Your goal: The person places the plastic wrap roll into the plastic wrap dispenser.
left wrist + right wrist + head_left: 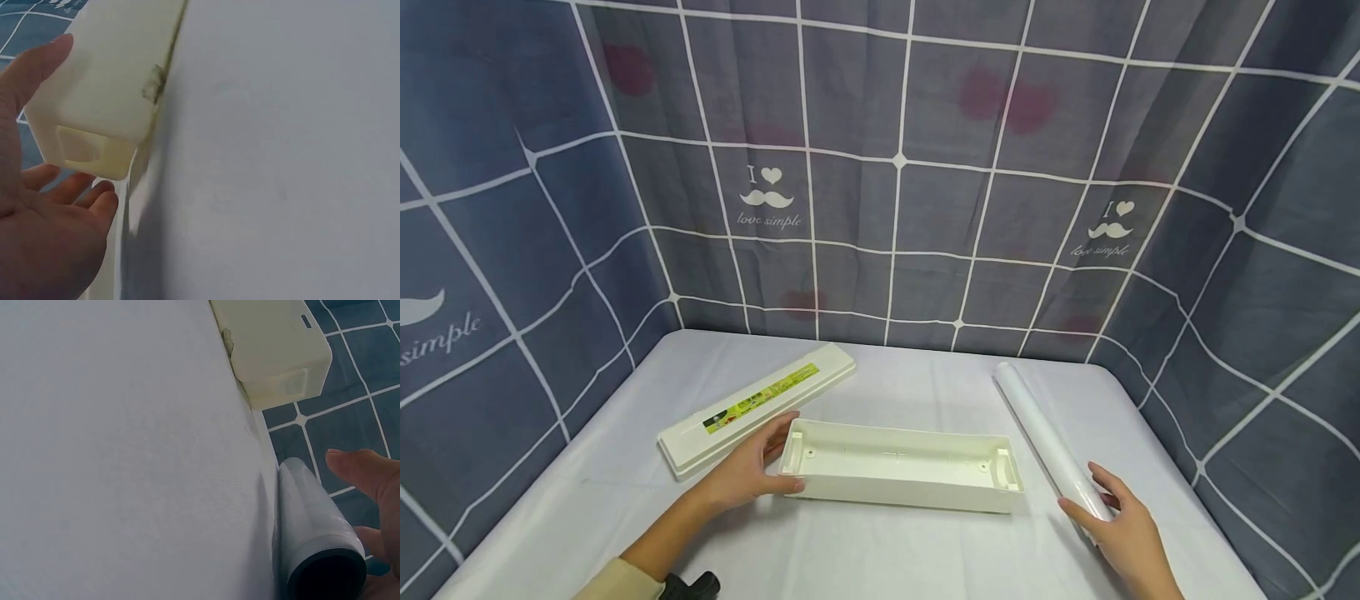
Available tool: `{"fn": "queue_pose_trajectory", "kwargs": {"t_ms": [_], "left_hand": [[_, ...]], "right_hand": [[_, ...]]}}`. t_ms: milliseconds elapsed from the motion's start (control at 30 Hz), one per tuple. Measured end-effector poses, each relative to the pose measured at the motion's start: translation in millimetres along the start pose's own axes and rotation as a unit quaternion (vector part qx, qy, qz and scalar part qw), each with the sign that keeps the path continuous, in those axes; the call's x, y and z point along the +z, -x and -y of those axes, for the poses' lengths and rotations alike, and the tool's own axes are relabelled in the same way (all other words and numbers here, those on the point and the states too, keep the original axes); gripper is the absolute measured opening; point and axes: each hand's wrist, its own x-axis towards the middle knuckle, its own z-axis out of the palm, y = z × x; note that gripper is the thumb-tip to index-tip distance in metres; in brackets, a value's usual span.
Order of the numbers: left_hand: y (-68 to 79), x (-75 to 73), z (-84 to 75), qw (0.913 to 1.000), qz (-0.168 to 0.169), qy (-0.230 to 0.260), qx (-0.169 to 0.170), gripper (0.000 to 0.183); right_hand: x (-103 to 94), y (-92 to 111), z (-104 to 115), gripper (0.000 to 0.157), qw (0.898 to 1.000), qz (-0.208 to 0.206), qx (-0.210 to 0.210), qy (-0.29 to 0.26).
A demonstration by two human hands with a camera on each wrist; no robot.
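In the middle of the table, a long cream plastic box [917,492] lies with its hollow side up. My left hand [748,467] holds its left end, thumb on the front wall and fingers behind the corner; the left wrist view shows the thumb [47,59] over the box's side. To the right lies a roll of plastic wrap [1045,429], slanting away from me, its dark core end [328,578] facing the right wrist camera. My right hand [1123,521] is at the roll's near end, fingers beside it; its straight thumb [356,465] appears off the roll.
Behind the left hand lies a long cream lid [756,408] with a green-yellow label, set at a slant. A white cloth covers the table [917,383]. Blue-grey checked curtains [850,200] hang along the back and both sides. A black object [692,586] shows by the left sleeve.
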Motion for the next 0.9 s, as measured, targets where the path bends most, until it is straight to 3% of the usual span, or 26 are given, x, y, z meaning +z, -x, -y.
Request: {"fn": "queue_pose_trajectory", "kwargs": {"t_ms": [167, 267, 500, 900], "left_hand": [[-2.6, -3.1, 1.6, 0.9954, 0.028, 0.091, -0.014, 0.111], [-4.3, -4.9, 3.6, 0.9928, 0.042, 0.112, -0.009, 0.110], [-6.0, -8.7, 8.7, 0.9894, 0.062, 0.131, -0.014, 0.110], [-7.4, -9.1, 4.7, 0.9908, 0.061, 0.118, -0.024, 0.109]], "right_hand": [[-2.0, 0.9, -1.4, 0.098, 0.997, 0.021, 0.036, -0.059], [-1.9, 2.0, -3.6, 0.099, 0.995, 0.025, 0.051, -0.079], [-0.3, 2.5, -8.1, 0.098, 0.995, 0.022, 0.052, -0.083], [-0.4, 0.8, -8.9, 0.094, 0.991, 0.021, 0.074, -0.108]]}}
